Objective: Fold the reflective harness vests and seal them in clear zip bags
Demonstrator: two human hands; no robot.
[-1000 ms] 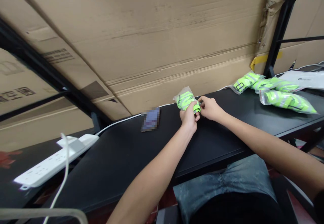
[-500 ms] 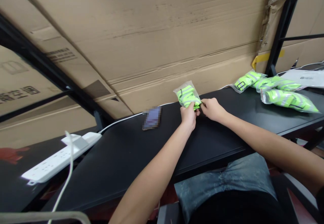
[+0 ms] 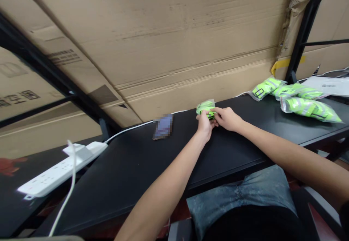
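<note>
A small clear plastic bag with a neon green item (image 3: pixel 206 107) inside lies low over the black table (image 3: pixel 131 161), near its back edge. My left hand (image 3: pixel 204 124) grips the bag's near end from the left. My right hand (image 3: pixel 227 118) pinches the same end from the right. Both hands meet at the bag, fingers closed on it.
Several more bagged green items (image 3: pixel 297 97) lie at the right end of the table. A phone (image 3: pixel 163 126) rests beside a white cable. A white power strip (image 3: pixel 58 170) sits at the left. Large cardboard boxes (image 3: pixel 163 44) and black shelf posts stand behind the table.
The bag stood upright in my hands before; now it is tipped down and flattened toward the table. Both hands stay closed on its near end.
</note>
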